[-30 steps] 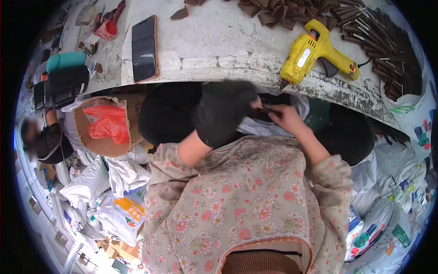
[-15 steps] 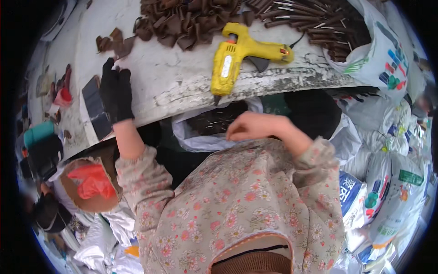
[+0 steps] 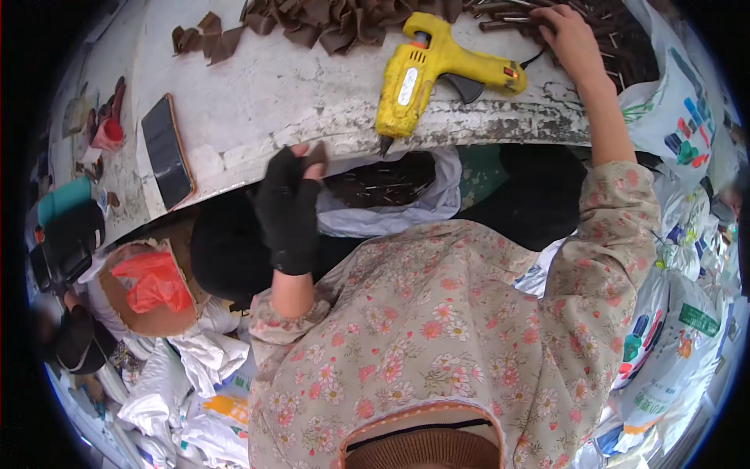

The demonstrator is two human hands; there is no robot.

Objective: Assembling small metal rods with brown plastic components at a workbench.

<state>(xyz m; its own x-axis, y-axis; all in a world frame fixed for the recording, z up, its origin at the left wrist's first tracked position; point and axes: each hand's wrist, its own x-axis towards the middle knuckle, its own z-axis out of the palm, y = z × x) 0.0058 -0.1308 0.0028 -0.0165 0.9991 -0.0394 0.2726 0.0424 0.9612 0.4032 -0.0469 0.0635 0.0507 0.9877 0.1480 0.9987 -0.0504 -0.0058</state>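
Note:
My left hand (image 3: 287,203), in a black glove with bare fingertips, is at the table's front edge. It pinches a small brown strip piece (image 3: 315,155) between thumb and fingers. My right hand (image 3: 574,45), bare, reaches to the far right over a pile of thin brown tubes (image 3: 500,22); its thumb and forefinger are apart at the tubes. A yellow hot glue gun (image 3: 414,74) lies between my hands, its dark nozzle toward me at the table edge. Curled brown strip pieces (image 3: 328,23) are heaped at the back, with a few loose brown pieces (image 3: 212,37) farther left.
A phone (image 3: 168,152) lies left on the white worn table (image 3: 250,94). Below the edge sits an open white bag (image 3: 445,187) with dark thin pieces inside. A carton (image 3: 156,316) with a red plastic bag stands at the left. Filled plastic bags (image 3: 672,344) crowd the right.
My left hand has come back from the loose pieces by the phone to the table edge, now holding a brown piece. My right hand has gone from near my lap out to the tube pile.

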